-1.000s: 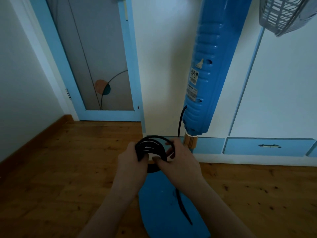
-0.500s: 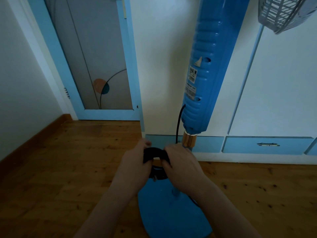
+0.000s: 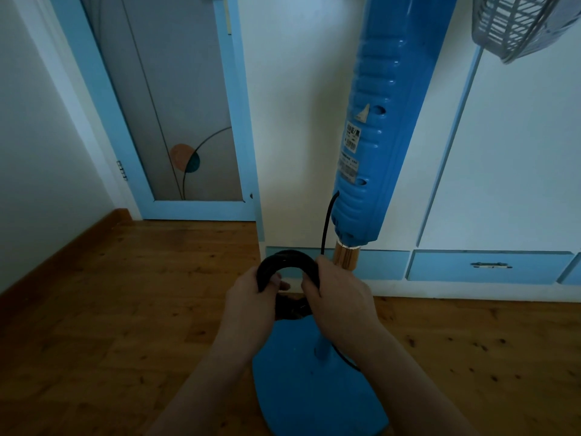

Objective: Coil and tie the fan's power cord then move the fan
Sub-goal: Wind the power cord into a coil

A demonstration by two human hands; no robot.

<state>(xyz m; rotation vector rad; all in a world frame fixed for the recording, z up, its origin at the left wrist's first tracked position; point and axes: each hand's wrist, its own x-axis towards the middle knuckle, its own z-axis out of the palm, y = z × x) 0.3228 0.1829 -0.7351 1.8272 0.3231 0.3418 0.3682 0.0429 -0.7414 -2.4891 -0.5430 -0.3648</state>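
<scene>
Two hands (image 3: pixel 248 305) (image 3: pixel 341 302) part-hiding cord coil (image 3: pixel 287 258), fan (image 3: pixel 377 121) cropped

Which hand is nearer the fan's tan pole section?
Right. The right hand grips the coiled cord just beside the tan pole section; the left hand grips the coil's far side.

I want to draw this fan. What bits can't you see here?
Head view:
Grille: cut off by the top edge.
Cord: lower coil partly hidden by the left hand and right hand; plug not seen.
Label: print too small to read.
Base: cut off by the bottom edge.
</scene>
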